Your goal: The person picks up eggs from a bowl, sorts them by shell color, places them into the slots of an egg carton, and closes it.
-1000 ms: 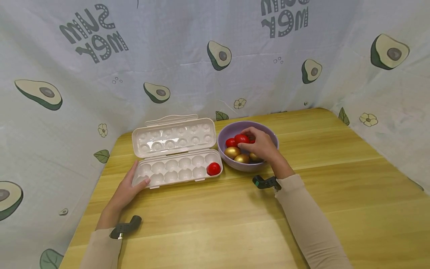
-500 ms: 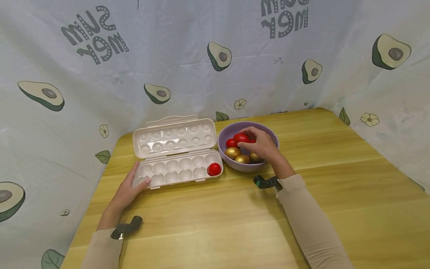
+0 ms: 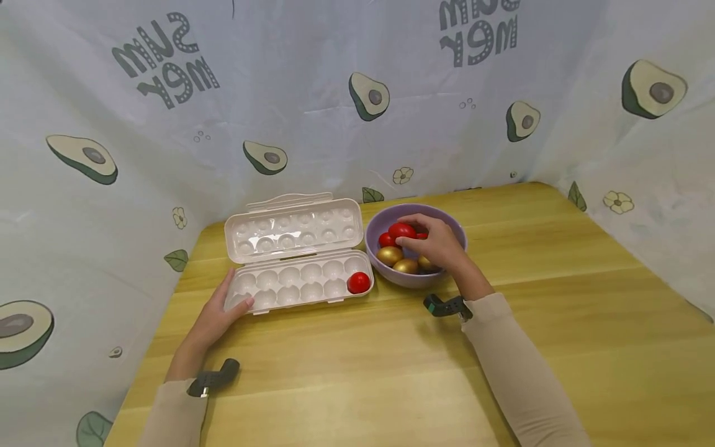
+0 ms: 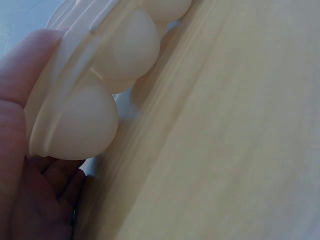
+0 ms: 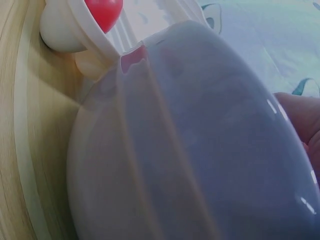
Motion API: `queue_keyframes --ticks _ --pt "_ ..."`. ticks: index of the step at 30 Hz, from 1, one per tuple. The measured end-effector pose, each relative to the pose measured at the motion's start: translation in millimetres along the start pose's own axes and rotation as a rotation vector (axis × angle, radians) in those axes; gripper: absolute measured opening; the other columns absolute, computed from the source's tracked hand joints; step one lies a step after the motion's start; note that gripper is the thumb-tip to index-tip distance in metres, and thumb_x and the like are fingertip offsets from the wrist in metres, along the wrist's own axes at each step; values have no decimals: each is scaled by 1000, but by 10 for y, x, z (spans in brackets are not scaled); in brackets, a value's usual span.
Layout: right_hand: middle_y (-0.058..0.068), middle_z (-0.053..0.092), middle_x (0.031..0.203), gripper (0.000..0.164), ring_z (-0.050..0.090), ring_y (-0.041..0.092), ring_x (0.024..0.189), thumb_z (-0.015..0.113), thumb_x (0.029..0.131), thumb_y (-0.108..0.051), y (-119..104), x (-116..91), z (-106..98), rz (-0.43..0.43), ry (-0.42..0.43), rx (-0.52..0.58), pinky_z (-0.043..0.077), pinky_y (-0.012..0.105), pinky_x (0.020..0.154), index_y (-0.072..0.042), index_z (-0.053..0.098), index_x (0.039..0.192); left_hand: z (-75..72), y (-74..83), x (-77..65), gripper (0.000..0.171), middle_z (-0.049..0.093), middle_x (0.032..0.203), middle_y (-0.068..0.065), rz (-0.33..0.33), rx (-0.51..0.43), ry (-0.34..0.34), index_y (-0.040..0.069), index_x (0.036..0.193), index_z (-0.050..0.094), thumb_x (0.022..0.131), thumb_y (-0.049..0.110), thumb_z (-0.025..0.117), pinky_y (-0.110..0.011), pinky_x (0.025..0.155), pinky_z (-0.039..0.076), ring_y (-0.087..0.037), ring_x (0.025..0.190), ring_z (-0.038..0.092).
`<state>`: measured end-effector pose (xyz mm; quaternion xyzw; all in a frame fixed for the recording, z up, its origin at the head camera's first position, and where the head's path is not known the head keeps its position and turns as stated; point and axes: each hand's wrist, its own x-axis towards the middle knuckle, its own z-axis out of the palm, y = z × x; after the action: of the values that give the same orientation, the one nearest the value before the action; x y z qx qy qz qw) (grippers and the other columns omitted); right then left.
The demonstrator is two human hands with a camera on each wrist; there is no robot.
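Observation:
My left hand (image 3: 215, 318) grips the left end of a white plastic egg carton (image 3: 298, 302), its lid folded back. In the left wrist view the thumb (image 4: 30, 65) lies over the carton's rim and the fingers curl beneath its rounded cups (image 4: 82, 120). One red egg (image 3: 359, 283) sits in the front right cup. My right hand (image 3: 438, 244) reaches into a purple bowl (image 3: 410, 281) and pinches a red egg (image 3: 402, 230) between thumb and fingers. Another red egg (image 3: 386, 239) and several gold eggs (image 3: 390, 254) lie around it. The bowl's wall mostly hides this hand in the right wrist view.
The bowl stands right beside the carton's right end on a wooden table (image 3: 335, 385). Behind them hangs a white curtain (image 3: 313, 124) printed with avocados. Each wrist wears a dark camera mount, such as the left mount (image 3: 215, 377).
The whole head view has shifted slightly, so everything appears a little to the right and lower. Both hands keep their places on the carton and the egg.

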<state>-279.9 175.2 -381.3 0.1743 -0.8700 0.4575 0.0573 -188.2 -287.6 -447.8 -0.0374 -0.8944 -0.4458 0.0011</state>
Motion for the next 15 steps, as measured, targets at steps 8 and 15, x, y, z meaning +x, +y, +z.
queue_keyframes --ticks 8,15 --pt "10 58 128 45 56 29 110 73 87 -27 -51 -1 -17 4 6 -1 52 45 92 -15 61 129 -17 12 -4 91 6 160 -21 -1 -12 -5 19 157 2 91 35 64 -67 110 11 -47 143 8" --pt "11 58 129 48 58 29 111 72 88 -29 -74 -2 -5 -4 17 14 52 45 92 -15 60 131 -20 11 20 90 6 159 -22 -17 -7 -8 14 156 2 92 31 63 -66 111 10 -47 143 7"
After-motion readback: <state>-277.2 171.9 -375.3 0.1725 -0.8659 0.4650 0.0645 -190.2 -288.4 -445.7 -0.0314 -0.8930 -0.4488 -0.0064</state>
